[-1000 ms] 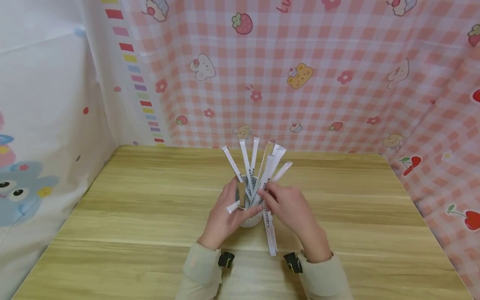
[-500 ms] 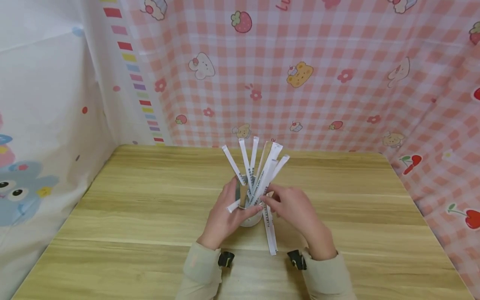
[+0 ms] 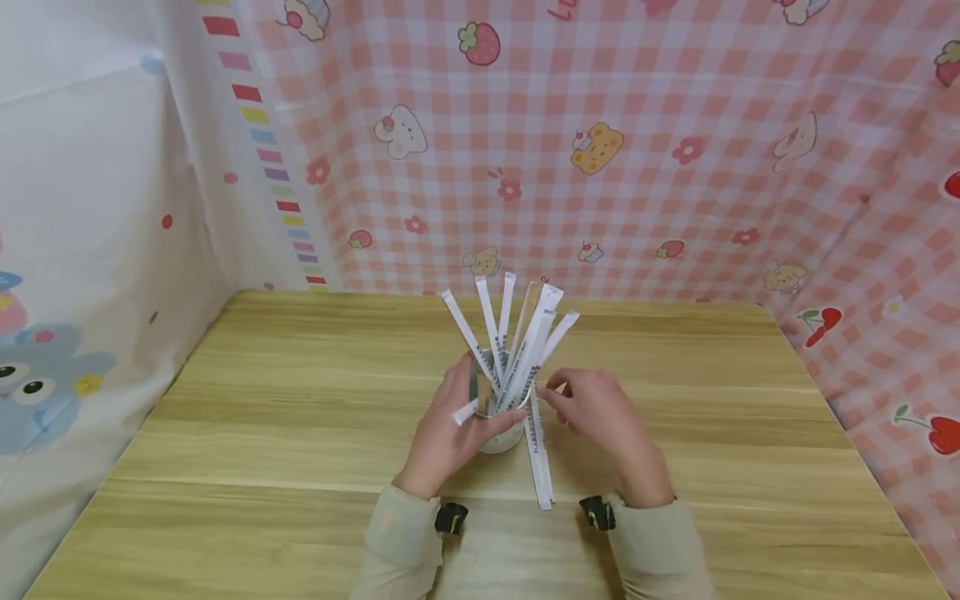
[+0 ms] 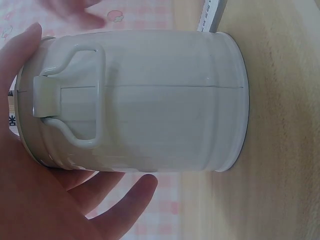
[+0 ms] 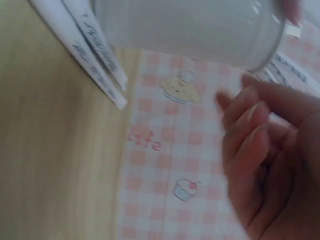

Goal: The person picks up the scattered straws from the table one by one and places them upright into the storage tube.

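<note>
A white metal can (image 4: 155,100) with a wire handle (image 4: 100,100) on its side stands on the table. My left hand (image 3: 446,437) holds it around the upper part, thumb along the rim. Several paper-wrapped straws (image 3: 491,321) with printed text fan out of its mouth, and a short one (image 3: 465,412) leans over the left rim. Just right of the can, my right hand (image 3: 600,408) hovers with loosely bent fingers and nothing in them, as the right wrist view shows. At least two more wrapped straws (image 5: 82,52) lie on the table beside the can, near that hand.
The wood-grain table (image 3: 285,417) reaches back to a pink checked curtain (image 3: 465,192). White cloth (image 3: 90,208) hangs at the left side. Each wrist carries a black strap piece, one of them (image 3: 452,518) at the left cuff.
My right hand has let go of a wrapped straw, which now stands lower among the others in the can, and has moved slightly right. The left hand keeps its hold.
</note>
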### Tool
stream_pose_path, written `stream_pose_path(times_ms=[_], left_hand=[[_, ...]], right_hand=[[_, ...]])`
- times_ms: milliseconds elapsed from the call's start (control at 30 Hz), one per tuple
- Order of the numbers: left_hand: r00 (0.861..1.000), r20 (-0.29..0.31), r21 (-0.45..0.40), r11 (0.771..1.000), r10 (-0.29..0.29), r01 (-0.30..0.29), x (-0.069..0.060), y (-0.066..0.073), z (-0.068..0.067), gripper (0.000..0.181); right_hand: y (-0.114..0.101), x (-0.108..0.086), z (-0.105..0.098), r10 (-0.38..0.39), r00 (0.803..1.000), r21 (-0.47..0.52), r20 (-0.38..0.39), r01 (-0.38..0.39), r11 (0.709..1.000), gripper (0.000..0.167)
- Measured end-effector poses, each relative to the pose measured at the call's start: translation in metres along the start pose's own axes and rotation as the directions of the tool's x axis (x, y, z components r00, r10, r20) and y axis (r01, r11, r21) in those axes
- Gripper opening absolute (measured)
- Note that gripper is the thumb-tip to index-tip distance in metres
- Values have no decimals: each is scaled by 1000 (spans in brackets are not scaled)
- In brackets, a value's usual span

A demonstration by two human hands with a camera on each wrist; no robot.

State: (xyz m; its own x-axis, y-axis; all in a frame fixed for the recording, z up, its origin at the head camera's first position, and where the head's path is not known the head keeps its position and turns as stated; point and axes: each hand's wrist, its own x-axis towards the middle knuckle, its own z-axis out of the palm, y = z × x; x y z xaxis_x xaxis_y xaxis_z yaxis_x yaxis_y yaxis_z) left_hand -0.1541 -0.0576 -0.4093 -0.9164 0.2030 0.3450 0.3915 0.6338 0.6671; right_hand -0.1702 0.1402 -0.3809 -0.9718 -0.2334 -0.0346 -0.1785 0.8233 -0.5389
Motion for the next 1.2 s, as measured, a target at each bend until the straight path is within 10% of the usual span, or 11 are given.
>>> stream_pose_path(times_ms=[467, 1200], left_hand=[[999, -5, -21, 999, 46, -46, 0, 0, 0, 89], [999, -14, -26, 999, 44, -45, 0, 1, -1, 90]], right_hand=[[1, 3, 35, 201, 968, -114, 152, -185, 976, 29], [13, 6, 43, 208, 961, -71, 180, -198, 978, 24]])
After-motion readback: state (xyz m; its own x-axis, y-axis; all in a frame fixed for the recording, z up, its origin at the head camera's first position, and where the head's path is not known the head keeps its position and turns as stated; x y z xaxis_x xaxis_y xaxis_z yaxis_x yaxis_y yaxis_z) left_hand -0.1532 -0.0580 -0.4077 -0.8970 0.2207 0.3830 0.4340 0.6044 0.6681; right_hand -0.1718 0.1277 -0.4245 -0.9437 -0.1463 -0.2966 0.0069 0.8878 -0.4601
